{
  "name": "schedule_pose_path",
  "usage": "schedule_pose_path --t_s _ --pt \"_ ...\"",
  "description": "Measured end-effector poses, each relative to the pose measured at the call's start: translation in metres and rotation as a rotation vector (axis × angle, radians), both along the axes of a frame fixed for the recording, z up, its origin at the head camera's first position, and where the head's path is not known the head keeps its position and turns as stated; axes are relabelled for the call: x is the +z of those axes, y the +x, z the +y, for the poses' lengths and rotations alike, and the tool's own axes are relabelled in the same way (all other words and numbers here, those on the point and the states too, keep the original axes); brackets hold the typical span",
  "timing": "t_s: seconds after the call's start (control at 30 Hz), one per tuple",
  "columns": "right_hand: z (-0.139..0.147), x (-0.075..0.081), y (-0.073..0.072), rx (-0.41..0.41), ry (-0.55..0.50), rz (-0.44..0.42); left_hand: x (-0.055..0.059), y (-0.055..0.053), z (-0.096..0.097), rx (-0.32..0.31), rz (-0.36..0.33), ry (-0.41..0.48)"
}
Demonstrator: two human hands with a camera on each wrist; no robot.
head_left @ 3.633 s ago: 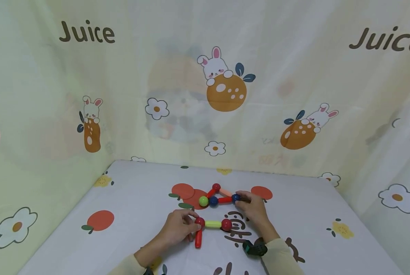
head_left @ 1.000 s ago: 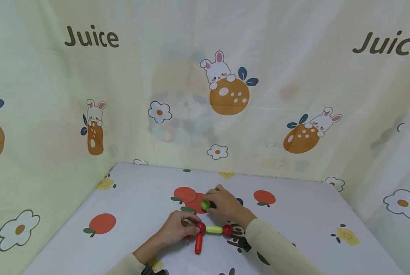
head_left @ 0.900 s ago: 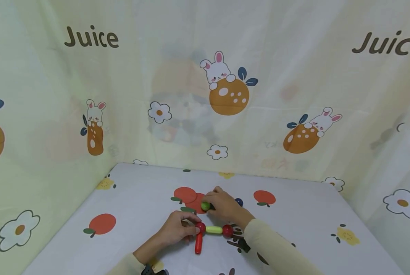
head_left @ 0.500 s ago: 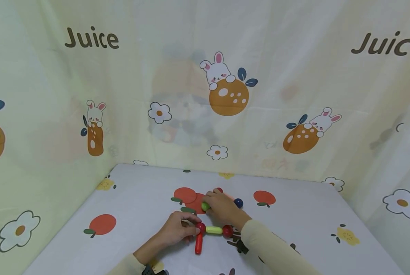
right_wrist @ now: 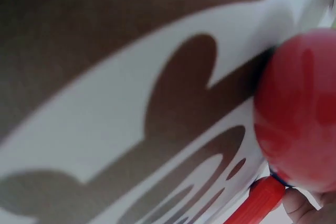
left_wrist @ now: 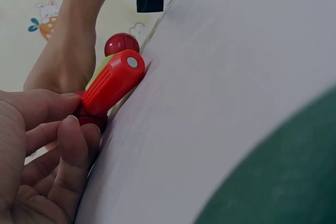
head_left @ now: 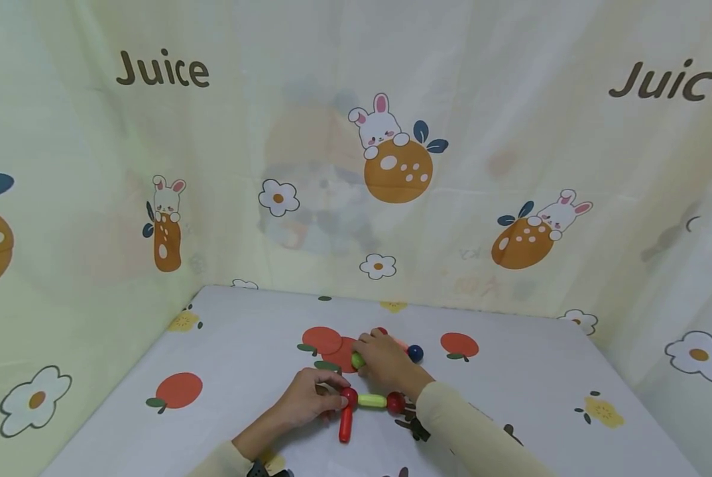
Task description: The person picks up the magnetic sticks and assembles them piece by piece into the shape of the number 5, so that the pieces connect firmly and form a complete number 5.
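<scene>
My left hand (head_left: 305, 401) pinches a red ball (head_left: 349, 397) at the corner of a magnetic ball-and-rod piece. From that ball a red rod (head_left: 345, 425) points toward me, and a yellow-green rod (head_left: 372, 401) runs right to a second red ball (head_left: 396, 403). In the left wrist view, the red rod (left_wrist: 113, 82) shows a metal disc at its free end. Farther back, my right hand (head_left: 387, 364) grips the left end of another ball-and-rod shape, beside its green ball (head_left: 357, 361). A blue ball (head_left: 415, 353) and pink rod (head_left: 401, 344) show past the hand, which hides the rest.
A white cloth printed with fruit covers the table (head_left: 242, 351). Behind it hangs a pale curtain (head_left: 308, 146) with rabbit prints. My right forearm sleeve (head_left: 475, 424) crosses the table's right side, close to the nearer piece's end ball.
My right hand has gone from the far shape's right blue ball to its left end. Over the last second it shifted slightly, uncovering the back red ball and pink rod. My left hand stays put.
</scene>
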State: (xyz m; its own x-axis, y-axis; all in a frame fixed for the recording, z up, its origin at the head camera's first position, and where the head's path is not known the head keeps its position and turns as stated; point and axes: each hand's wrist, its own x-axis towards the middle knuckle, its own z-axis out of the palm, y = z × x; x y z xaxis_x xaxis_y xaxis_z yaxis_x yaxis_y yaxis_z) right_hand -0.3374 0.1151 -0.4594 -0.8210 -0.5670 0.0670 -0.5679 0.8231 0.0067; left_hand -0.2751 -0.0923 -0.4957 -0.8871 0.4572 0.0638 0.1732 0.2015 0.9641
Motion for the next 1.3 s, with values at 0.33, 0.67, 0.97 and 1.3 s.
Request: schedule_pose_path --t_s 0.33,0.67,0.97,1.3 --pt "0.001 -0.003 0.001 -0.01 -0.034 -0.03 0.0 0.001 0.0 0.0 -0.011 0.002" --pt "0.005 0.003 0.007 -0.064 -0.174 -0.075 -0.001 0.002 0.0 -0.001 0.008 0.008" --pt "0.015 0.012 0.016 -0.088 -0.373 -0.12 -0.001 0.001 0.0 0.001 0.013 0.003" --pt "0.03 0.015 0.027 -0.092 -0.482 -0.16 -0.002 -0.001 -0.001 -0.002 0.038 -0.02"
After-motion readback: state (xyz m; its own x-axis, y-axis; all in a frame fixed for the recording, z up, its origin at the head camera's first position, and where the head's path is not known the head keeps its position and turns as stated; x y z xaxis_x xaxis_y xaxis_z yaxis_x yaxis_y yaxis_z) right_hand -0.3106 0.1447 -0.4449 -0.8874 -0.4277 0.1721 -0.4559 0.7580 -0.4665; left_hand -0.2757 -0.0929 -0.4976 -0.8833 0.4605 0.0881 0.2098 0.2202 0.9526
